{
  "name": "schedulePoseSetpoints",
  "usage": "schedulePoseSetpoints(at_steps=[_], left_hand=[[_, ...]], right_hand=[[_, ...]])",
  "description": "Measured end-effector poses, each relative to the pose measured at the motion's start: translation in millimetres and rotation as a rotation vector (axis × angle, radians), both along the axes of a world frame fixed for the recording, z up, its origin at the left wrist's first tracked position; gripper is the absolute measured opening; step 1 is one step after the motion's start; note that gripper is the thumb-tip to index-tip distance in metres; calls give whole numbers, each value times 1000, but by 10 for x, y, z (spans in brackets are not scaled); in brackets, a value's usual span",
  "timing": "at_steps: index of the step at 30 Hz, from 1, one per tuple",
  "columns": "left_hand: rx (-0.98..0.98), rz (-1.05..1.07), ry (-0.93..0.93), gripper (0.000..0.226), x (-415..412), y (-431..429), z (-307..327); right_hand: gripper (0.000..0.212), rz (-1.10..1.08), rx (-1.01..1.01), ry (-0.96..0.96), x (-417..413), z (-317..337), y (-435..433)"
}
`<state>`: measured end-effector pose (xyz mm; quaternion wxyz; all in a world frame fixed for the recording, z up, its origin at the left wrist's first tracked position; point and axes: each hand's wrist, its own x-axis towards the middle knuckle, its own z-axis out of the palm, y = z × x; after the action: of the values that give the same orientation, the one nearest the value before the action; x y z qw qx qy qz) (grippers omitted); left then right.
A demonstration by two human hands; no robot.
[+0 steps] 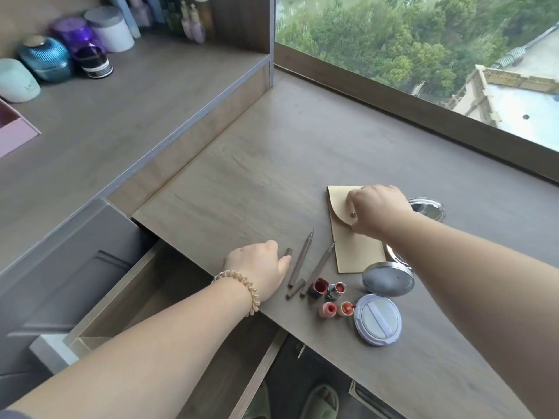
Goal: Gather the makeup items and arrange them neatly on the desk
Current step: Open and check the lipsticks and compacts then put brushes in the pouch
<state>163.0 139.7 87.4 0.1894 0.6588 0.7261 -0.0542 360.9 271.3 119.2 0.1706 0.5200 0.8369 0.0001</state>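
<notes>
Grey-brown wood-grain tabletop [272, 164] carries the makeup, all clustered near its front edge. Readable text: only "LA" on the pale mint jar [16, 81] on the shelf [99, 116] at left; black jar [94, 62] has a white label band, print too blurred to read.

Counts on the tabletop:
- 3 slim brown pencils: two long ones [300, 259] [318, 270] lying side by side, angled, plus a short brown piece [288, 252] just left of them
- 4 small lip items in red, pink and orange: [318, 287], [336, 290], [327, 309], [346, 308], packed in a 2x2 block right of the pencil ends
- 1 open cushion compact, white puff half [378, 319] nearest the edge, mirror lid [388, 279] behind it
- 1 tan pouch [354, 237] with a snap flap, lying flat
- 1 round silver-rimmed thing [428, 208] (mostly hidden behind the right forearm)

Shelf: 5 jars in a row, bottles behind, too blurred to count.

Left hand [257, 269]: palm down on the tabletop, fingers curled, fingertip touching the short brown piece, not pinching anything visible. Spiral band [239, 285] on the wrist. Forearm crosses over the open drawer [145, 303].

Right hand [375, 210]: on the pouch, fingers bent down and pressed on the flap by the snap.
</notes>
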Motion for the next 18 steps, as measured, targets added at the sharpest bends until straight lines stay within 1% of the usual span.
schedulePoseSetpoints(at_steps=[5,8,10,12,15,18], left_hand=[[28,24,-79,25,57,33,-10],[29,46,-112,23,50,45,17],[29,64,-124,21,45,48,32],[32,87,-138,19,39,54,53],[25,110,-154,19,33,62,92],[29,126,-154,19,32,83,154]], right_hand=[[16,1,-67,-27,-79,-5,9],[15,-21,-91,-4,-69,-4,22],[20,-32,-93,29,-35,-18,40],[24,-28,-76,43,-2,-31,57],[28,15,1,21,30,15,58],[32,30,85,50,33,127,80]])
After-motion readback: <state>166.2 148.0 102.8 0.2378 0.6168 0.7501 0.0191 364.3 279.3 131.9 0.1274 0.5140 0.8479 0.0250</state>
